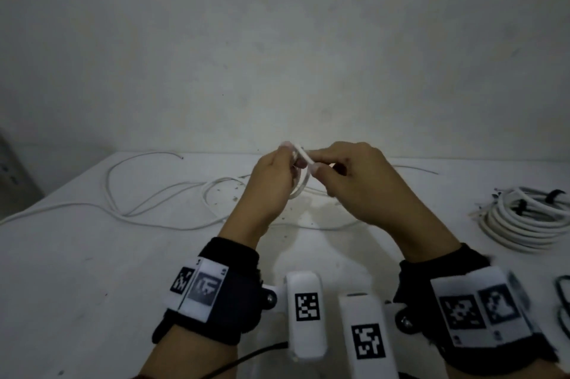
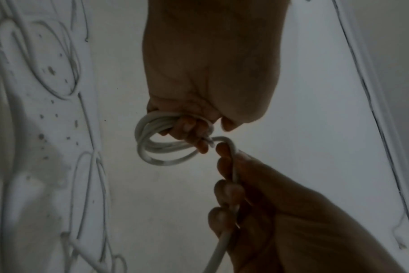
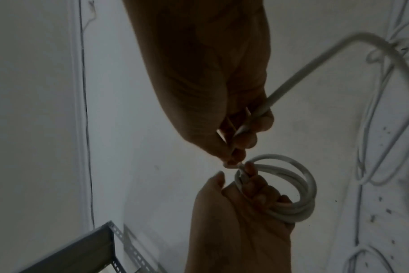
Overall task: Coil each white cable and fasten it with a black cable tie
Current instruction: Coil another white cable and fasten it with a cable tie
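Above the white table (image 1: 92, 270) I hold a white cable between both hands. My left hand (image 1: 277, 172) grips a small coil (image 1: 303, 181) of a few loops, its fingers curled through them, as the left wrist view shows of the hand (image 2: 192, 129) and coil (image 2: 161, 149). My right hand (image 1: 339, 172) pinches the cable just beside the coil, and the free strand (image 3: 315, 61) runs out of its fist (image 3: 240, 140) down to the table. The rest of the cable (image 1: 154, 193) lies in loose loops on the left.
Finished white coils (image 1: 524, 218) bound with black ties lie at the right. Loose black cable ties (image 1: 563, 295) sit at the right edge. A thin wire (image 1: 416, 169) lies behind my hands. A grey perforated metal frame (image 3: 82, 249) stands off the table's left end.
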